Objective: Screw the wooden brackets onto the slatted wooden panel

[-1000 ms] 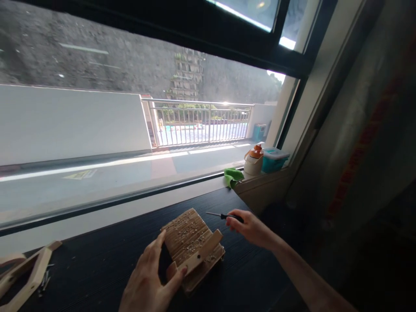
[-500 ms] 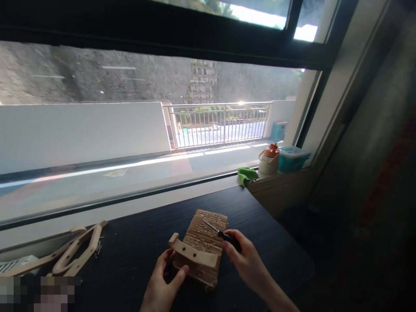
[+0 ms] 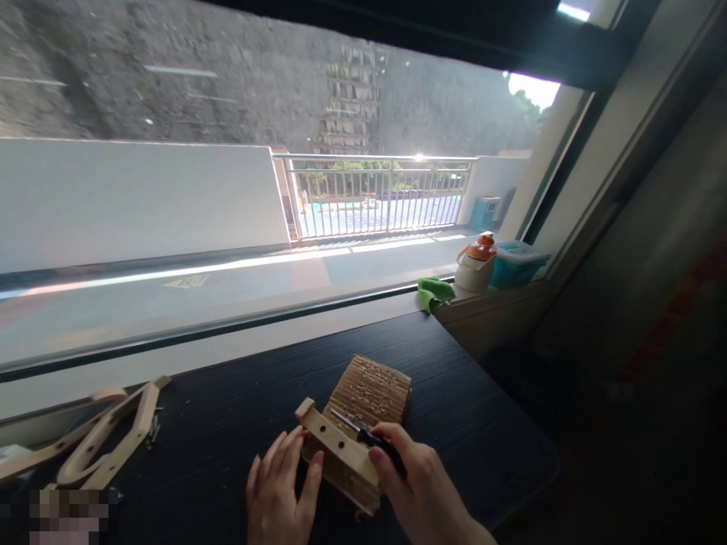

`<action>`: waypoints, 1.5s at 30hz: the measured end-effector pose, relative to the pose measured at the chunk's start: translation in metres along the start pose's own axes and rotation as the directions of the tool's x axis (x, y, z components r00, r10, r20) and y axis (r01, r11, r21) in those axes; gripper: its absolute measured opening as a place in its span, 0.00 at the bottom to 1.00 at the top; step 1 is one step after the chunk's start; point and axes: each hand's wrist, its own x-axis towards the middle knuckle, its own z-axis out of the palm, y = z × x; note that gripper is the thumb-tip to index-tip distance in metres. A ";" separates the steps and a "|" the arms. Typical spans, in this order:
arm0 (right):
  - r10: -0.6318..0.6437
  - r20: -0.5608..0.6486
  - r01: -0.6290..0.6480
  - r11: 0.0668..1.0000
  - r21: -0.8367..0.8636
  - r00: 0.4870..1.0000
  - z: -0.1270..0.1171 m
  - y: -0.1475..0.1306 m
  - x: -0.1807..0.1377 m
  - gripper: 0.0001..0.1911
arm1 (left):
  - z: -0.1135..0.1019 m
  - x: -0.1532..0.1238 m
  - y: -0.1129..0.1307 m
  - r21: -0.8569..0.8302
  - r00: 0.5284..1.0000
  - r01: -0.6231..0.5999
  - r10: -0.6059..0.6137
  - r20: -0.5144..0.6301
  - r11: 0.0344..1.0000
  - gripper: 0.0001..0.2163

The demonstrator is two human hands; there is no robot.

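My right hand is closed around the black handle of a screwdriver, whose metal shaft points up and left over a curved wooden piece with two dark holes. This piece lies across the near part of a brown corrugated cardboard block. Many small light bits, too small to make out, dot the cardboard's top. My left hand rests at the block's left side, fingers stretched and thumb apart. Its fingertips are by the left end of the wooden piece; whether they press on it I cannot tell.
Bent wooden frame parts with screws beside them lie at the left of the black table. A green cloth, a jug with an orange lid and a teal box stand along the window sill.
The screwdriver has come down and left, from over the cardboard's bits to the wooden piece. My left hand's fingers have straightened. The cardboard has shifted slightly, and the view has tilted down.
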 end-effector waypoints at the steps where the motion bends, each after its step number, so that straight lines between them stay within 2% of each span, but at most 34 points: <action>1: 0.045 0.005 -0.045 0.999 0.017 0.999 0.000 0.000 0.001 0.17 | 0.001 0.000 -0.002 0.006 1.000 -0.002 0.002 0.001 1.000 0.21; 5: 0.143 0.042 -0.145 0.988 0.060 0.989 -0.004 -0.003 0.003 0.17 | 0.004 -0.002 -0.006 0.026 1.000 -0.003 0.002 0.023 1.000 0.20; 12: 0.141 0.062 -0.146 0.985 0.091 0.988 -0.009 -0.007 0.007 0.15 | 0.001 -0.002 -0.002 0.027 1.000 -0.006 0.005 0.018 1.000 0.19; 15: 0.091 0.085 -0.092 0.996 0.013 0.992 -0.020 -0.012 0.013 0.13 | -0.002 -0.001 0.003 -0.005 1.000 -0.001 0.001 -0.002 1.000 0.20; 19: -0.087 0.095 0.107 0.965 -0.237 0.992 -0.048 -0.028 0.029 0.12 | -0.003 -0.006 0.004 -0.085 1.000 0.000 -0.003 -0.031 0.996 0.19; 21: -0.160 0.244 0.238 0.911 -0.336 0.957 -0.060 -0.039 0.039 0.11 | -0.002 -0.010 0.002 -0.141 0.999 -0.003 -0.003 -0.039 0.990 0.19; 23: -0.176 0.372 0.335 0.842 -0.422 0.911 -0.067 -0.049 0.047 0.08 | -0.002 -0.013 0.002 -0.224 0.996 0.032 -0.051 -0.078 0.974 0.22; 26: -0.179 0.475 0.429 0.756 -0.494 0.861 -0.069 -0.061 0.055 0.07 | -0.010 -0.010 0.007 -0.425 0.974 0.107 -0.180 -0.137 0.899 0.31; 29: -0.189 0.532 0.488 0.712 -0.504 0.825 -0.068 -0.070 0.060 0.07 | -0.027 0.002 0.017 -0.581 0.987 0.101 -0.155 -0.045 0.808 0.35; 32: -0.191 0.556 0.510 0.697 -0.504 0.809 -0.067 -0.078 0.061 0.08 | -0.039 0.013 0.024 -0.640 0.986 0.167 -0.114 0.124 0.750 0.35; 34: -0.181 0.572 0.521 0.683 -0.511 0.800 -0.066 -0.083 0.061 0.07 | -0.041 0.016 0.025 -0.661 0.975 0.208 -0.103 0.194 0.721 0.34; 39: -0.151 0.645 0.578 0.625 -0.525 0.749 -0.061 -0.091 0.063 0.07 | -0.036 0.017 0.023 -0.709 0.977 0.210 -0.114 0.181 0.673 0.30; 41: -0.147 0.699 0.630 0.587 -0.508 0.700 -0.061 -0.094 0.066 0.08 | -0.037 0.019 0.023 -0.732 0.977 0.213 -0.126 0.173 0.647 0.28; 45: -0.133 0.818 0.762 0.471 -0.444 0.559 -0.058 -0.108 0.078 0.08 | -0.045 0.027 0.023 -0.759 0.970 0.237 -0.184 0.156 0.607 0.19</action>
